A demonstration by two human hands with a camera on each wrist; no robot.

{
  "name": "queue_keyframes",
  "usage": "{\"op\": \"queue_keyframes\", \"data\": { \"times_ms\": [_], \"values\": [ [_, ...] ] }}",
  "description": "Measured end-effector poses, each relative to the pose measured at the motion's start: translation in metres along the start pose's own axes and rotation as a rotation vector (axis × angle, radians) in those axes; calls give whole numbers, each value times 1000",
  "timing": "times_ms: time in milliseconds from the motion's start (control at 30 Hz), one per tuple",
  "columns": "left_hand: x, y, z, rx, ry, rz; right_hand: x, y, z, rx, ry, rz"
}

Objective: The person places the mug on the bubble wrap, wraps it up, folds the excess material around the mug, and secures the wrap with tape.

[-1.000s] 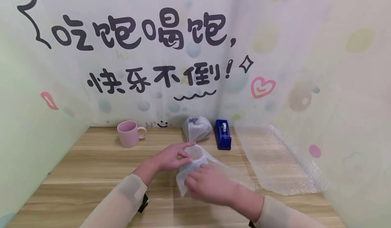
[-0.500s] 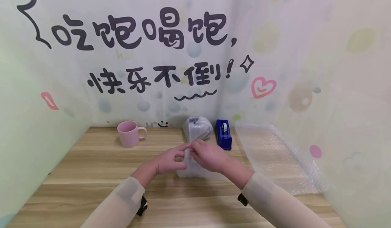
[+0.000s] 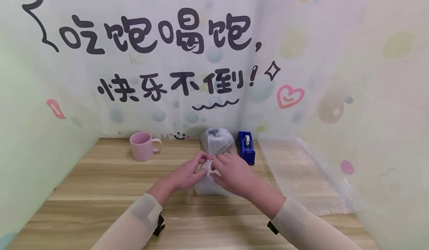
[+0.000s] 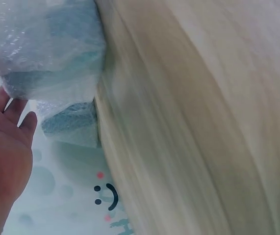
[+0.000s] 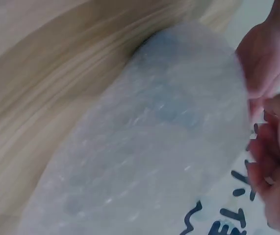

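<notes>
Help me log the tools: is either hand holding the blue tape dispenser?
No, the blue tape dispenser stands on the table while the left hand and right hand are at the nearer bubble-wrapped item.

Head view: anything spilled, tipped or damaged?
Nothing stands out: mug and tape dispenser upright, no spill visible on the table. Left hand and right hand partly cover the nearer wrapped package, so tears could hide there.

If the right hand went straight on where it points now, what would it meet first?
Probably the left hand, just ahead of the right hand in the head view; the depth between them is unclear.
</notes>
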State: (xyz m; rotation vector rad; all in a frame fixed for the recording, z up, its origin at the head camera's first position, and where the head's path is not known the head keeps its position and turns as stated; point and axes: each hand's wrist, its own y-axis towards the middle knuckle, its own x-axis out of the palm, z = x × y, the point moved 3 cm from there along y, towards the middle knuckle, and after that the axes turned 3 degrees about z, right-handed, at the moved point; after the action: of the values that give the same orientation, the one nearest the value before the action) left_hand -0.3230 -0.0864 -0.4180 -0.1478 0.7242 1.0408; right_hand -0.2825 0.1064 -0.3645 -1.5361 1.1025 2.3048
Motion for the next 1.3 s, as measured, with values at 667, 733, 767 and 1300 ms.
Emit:
{"op": "queue_keyframes", "data": {
  "times_ms": [667,733,767,1300],
  "values": [
    [-1,1,16,170,351,-60,23,-8,12,115,302,-300],
    [-2,0,16,189,394,-62,23,-7,16,91,345,-288],
    [-2,0,16,191,402,-62,22,-7,18,78,371,-283],
    [0,0,19,124,475,-158,10,-11,48,195,466,-492]
  ]
}}
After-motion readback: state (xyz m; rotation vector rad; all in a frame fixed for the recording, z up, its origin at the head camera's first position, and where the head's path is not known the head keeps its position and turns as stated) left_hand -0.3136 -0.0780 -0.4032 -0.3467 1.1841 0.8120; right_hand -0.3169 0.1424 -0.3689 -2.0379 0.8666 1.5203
